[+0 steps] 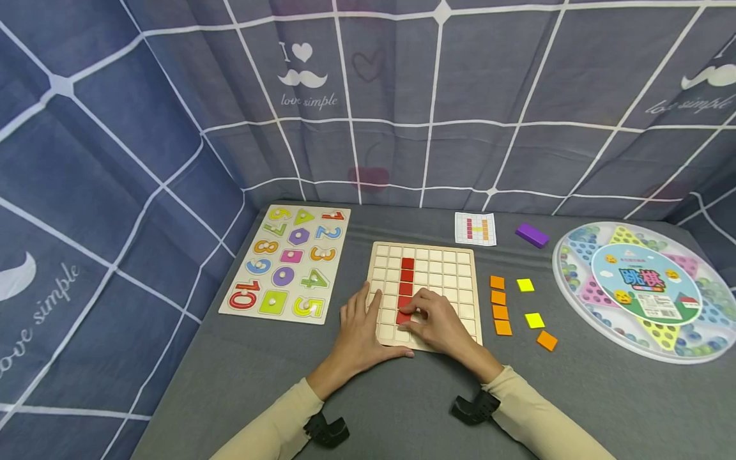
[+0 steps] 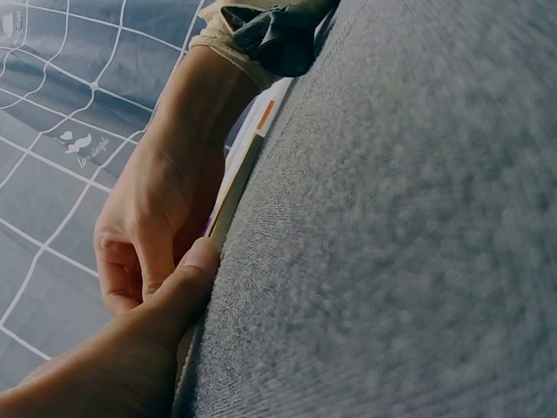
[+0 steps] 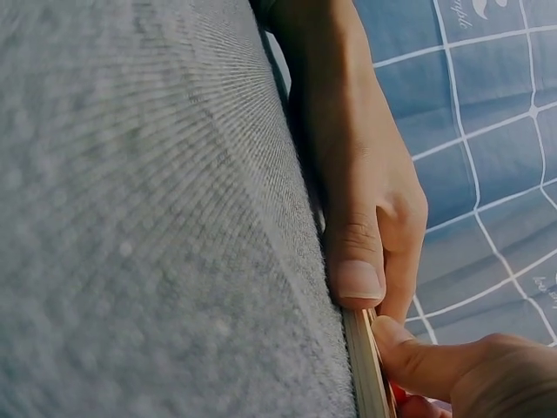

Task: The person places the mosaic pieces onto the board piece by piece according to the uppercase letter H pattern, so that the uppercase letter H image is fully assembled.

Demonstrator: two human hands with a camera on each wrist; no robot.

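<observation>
A wooden grid board [image 1: 450, 269] lies in front of me with a column of red square tiles [image 1: 406, 288] in its cells. My left hand [image 1: 361, 332] rests at the board's near left corner, fingers spread over the left side and thumb stretched along the front edge. Between the thumb and index finger of my right hand [image 1: 439, 322] is the nearest red tile [image 1: 403, 317], pinched at the column's lower end. In the right wrist view the left thumb [image 3: 359, 283] presses at the board's edge [image 3: 370, 374], close to the right fingertips.
Right of the board are several orange tiles [image 1: 500, 312] and two yellow tiles [image 1: 534, 320]. A pattern card [image 1: 475, 229] and a purple block [image 1: 532, 235] lie behind. A number puzzle [image 1: 290, 268] is at left, a round Chinese checkers set [image 1: 645, 287] at far right.
</observation>
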